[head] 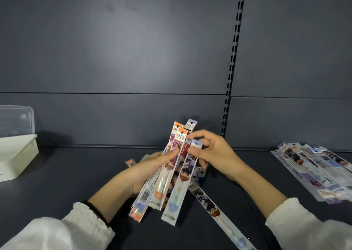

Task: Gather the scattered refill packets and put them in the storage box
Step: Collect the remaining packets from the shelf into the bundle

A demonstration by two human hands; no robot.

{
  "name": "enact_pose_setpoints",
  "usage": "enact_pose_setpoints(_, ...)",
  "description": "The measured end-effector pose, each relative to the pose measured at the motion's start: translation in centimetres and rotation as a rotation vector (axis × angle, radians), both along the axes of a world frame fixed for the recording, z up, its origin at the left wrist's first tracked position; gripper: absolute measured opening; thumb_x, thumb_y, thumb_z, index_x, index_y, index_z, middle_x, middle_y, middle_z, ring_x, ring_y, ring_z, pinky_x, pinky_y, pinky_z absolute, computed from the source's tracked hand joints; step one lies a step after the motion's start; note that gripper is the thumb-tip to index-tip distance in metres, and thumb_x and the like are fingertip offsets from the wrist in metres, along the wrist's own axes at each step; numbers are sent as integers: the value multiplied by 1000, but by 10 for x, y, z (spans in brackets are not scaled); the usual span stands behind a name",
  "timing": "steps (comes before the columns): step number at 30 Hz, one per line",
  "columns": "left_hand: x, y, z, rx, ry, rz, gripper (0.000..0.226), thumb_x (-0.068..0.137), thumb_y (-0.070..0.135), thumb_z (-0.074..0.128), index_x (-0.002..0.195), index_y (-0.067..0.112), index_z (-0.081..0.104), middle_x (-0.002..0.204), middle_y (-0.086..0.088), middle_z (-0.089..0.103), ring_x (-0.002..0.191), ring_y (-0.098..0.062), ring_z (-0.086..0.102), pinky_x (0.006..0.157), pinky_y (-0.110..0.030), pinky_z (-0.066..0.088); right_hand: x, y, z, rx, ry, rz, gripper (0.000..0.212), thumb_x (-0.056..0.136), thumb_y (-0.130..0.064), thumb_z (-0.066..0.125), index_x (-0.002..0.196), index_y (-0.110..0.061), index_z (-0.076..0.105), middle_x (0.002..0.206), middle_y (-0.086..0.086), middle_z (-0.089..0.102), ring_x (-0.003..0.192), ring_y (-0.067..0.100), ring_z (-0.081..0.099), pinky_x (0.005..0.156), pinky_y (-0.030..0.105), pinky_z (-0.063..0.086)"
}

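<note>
My left hand grips a fanned bunch of long, narrow refill packets, held upright over the dark shelf. At the top of that bunch, my right hand pinches a packet with a blue header between thumb and fingers. Beneath the hands, more packets lie loose, and one long packet stretches toward the lower right. A second pile of packets lies at the far right. The white storage box with its clear lid stands at the left edge.
Everything rests on a dark grey shelf with a dark back panel. A slotted upright rail runs down the panel right of centre. My white sleeves fill the lower corners.
</note>
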State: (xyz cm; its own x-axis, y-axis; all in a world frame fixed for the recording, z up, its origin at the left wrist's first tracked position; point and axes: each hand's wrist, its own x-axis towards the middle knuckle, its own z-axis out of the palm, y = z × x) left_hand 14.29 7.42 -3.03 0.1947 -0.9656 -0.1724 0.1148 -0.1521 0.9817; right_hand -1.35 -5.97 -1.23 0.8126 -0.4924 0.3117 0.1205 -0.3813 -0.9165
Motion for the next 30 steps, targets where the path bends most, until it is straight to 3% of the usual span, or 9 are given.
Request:
enact_pose_setpoints(3,-3,-1,-1,4,0,-54,59,75,50,73,121,15,62,111,-18,70,94,-30,69,74,-38,56,5,7,4,126,-123,-56,34,82,-4,71,111,-12,54,84,20,67,46,14,51,46,23,44)
enact_pose_setpoints(5,-10,2,2,-15,11,-57,41,86,37,65,117,11,62,94,-14,74,80,-23,72,68,-33,57,8,11,5,163,-191,-68,35,82,-2,70,111,-8,50,77,13,67,48,15,57,50,26,45)
enact_pose_setpoints(9,-6,-1,-1,-15,20,-16,45,78,35,75,111,9,57,80,-11,71,72,-24,69,70,-38,56,8,15,7,218,-261,-63,29,87,-5,65,110,-12,50,83,9,68,65,20,70,59,26,52)
enact_pose_setpoints(11,1,-2,1,-71,122,65,28,82,30,67,99,11,55,63,-6,62,58,-21,64,58,-32,55,7,10,6,217,-219,-124,22,89,-9,63,106,-16,52,85,7,67,64,18,69,58,26,50)
enact_pose_setpoints(15,24,-1,3,-216,334,233,19,81,27,64,88,15,51,48,4,46,38,-10,47,42,-23,48,0,-5,-6,-164,236,-72,25,78,-36,74,98,-27,61,85,-5,66,63,11,63,62,28,48)
enact_pose_setpoints(17,37,4,1,-281,353,286,24,79,23,71,82,18,48,49,5,45,37,-7,44,41,-21,45,-6,-9,-12,-447,524,102,44,68,-51,78,104,-36,59,99,-8,60,78,5,57,72,27,49)
enact_pose_setpoints(19,44,5,-2,-323,360,309,23,80,18,68,80,19,45,50,5,44,37,-6,42,40,-20,42,-9,-11,-17,-629,664,180,54,67,-54,78,112,-38,55,109,-10,51,98,3,48,87,26,46)
enact_pose_setpoints(27,40,1,-8,-284,338,280,15,86,17,60,82,18,47,54,4,44,39,-7,41,39,-19,40,6,-16,-30,-844,386,-258,52,80,-66,54,117,-29,55,115,-13,48,110,6,45,87,29,46)
enact_pose_setpoints(30,41,2,-7,-294,324,307,15,85,18,62,81,18,47,55,3,45,38,-7,40,38,-19,39,-4,-19,-24,-804,548,-231,54,68,-77,55,98,-32,56,103,-15,51,97,4,50,79,30,48)
